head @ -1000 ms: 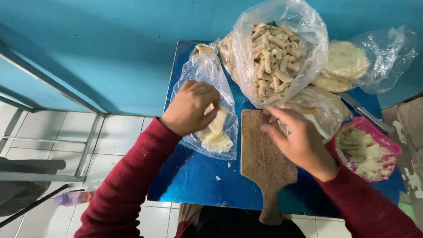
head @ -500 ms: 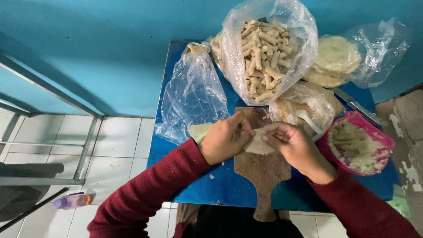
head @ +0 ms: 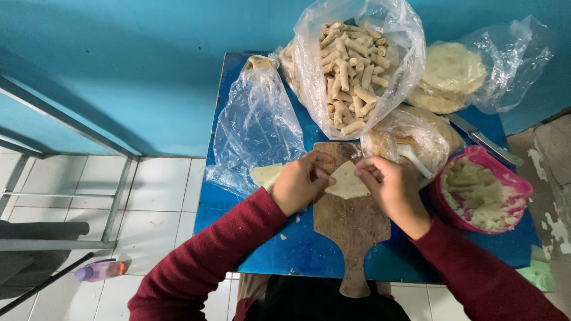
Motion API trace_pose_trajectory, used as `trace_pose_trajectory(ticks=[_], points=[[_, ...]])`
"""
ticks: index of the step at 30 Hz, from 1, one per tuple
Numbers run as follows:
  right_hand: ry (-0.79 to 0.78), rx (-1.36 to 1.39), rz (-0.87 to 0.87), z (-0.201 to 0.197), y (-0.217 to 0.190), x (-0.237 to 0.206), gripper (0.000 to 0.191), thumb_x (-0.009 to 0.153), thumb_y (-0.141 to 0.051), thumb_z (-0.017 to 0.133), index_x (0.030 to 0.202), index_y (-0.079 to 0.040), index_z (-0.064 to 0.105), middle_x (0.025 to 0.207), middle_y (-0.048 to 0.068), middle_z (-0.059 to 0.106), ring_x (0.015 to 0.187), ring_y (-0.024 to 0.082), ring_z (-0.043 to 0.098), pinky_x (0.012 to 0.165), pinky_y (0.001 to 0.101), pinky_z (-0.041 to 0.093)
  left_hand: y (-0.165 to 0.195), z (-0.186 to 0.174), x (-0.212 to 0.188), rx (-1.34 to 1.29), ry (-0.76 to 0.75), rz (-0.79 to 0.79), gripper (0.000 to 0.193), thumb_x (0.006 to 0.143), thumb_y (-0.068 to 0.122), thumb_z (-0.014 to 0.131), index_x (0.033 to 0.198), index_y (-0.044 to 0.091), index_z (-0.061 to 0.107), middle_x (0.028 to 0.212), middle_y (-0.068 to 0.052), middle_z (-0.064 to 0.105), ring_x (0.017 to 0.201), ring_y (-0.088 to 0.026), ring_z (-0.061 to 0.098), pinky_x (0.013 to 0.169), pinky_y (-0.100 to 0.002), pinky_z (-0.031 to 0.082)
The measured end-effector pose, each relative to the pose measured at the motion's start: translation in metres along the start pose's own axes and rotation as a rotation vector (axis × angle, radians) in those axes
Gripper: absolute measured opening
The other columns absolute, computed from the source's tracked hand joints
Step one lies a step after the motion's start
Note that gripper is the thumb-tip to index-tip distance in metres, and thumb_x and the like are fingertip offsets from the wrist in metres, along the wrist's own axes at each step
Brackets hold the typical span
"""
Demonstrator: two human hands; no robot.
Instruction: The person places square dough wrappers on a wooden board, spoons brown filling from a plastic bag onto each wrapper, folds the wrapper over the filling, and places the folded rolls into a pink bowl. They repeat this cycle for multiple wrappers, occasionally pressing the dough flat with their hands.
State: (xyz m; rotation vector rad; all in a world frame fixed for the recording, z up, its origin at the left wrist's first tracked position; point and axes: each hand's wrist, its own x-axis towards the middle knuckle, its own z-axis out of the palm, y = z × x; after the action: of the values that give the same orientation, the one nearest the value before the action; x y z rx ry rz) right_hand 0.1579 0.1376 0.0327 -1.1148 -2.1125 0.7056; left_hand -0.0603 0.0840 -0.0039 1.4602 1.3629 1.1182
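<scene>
From the head view, my left hand [head: 299, 187] and right hand [head: 394, 189] each pinch an edge of the thin dough wrapper [head: 348, 180], which lies on the wooden board [head: 352, 229] near the table's [head: 285, 252] front edge. I'd judge it best to keep the fingers light and spread the sheet flat, centred on the board, so it doesn't tear. The pink bowl of filling [head: 480, 193] sits at the right edge.
</scene>
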Motion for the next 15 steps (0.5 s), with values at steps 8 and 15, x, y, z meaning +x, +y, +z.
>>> trace_pose_trajectory(ticks=[8, 15], points=[[0.051, -0.317, -0.382, -0.006, -0.033, -0.009, 0.022, 0.078, -0.011, 0.081, 0.097, -0.004, 0.073, 0.102, 0.014, 0.070, 0.093, 0.034, 0.065, 0.082, 0.0435, 0.049, -0.021, 0.002, 0.008, -0.273, -0.097, -0.044, 0.057, 0.085, -0.017, 0.048, 0.139, -0.002, 0.056, 0.103, -0.011, 0.075, 0.084, -0.013, 0.070, 0.071, -0.027, 0.060], [-0.083, -0.192, -0.355, 0.008, -0.021, -0.007, 0.014, 0.084, -0.007, 0.076, 0.097, -0.005, 0.072, 0.100, 0.011, 0.072, 0.098, 0.033, 0.066, 0.088, 0.0413, 0.051, -0.021, 0.002, 0.006, -0.411, -0.143, -0.058, 0.058, 0.089, -0.016, 0.044, 0.146, -0.005, 0.048, 0.106, -0.014, 0.074, 0.091, -0.013, 0.071, 0.078, -0.026, 0.059]])
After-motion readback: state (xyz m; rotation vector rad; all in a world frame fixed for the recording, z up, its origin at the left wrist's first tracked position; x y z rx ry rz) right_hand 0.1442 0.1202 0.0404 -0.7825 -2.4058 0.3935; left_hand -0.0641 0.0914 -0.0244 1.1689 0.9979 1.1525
